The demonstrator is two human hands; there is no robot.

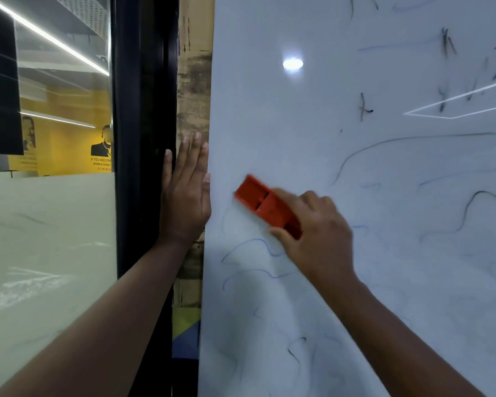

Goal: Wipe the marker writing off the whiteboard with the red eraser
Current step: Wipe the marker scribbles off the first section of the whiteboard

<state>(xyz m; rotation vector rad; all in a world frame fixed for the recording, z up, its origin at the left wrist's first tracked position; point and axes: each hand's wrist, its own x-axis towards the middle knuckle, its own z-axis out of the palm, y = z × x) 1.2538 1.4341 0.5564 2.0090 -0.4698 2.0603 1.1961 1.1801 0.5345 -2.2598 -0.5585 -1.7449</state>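
A whiteboard (312, 124) fills the right half of the view, covered with smeared black and blue marker strokes. My right hand (318, 233) grips the red eraser (264, 204) and presses it flat against the board near its left side, the eraser pointing up and left. Blue squiggles (249, 247) lie just below the eraser. Black strokes (447, 44) remain at the upper right. My left hand (186, 190) lies flat with straight fingers against the board's left edge and the wall beside it.
A black door frame (143, 138) stands left of the board, with a strip of wood-patterned wall (194, 81) between them. Further left is a glass panel (49, 239), frosted in its lower part, showing a yellow wall behind.
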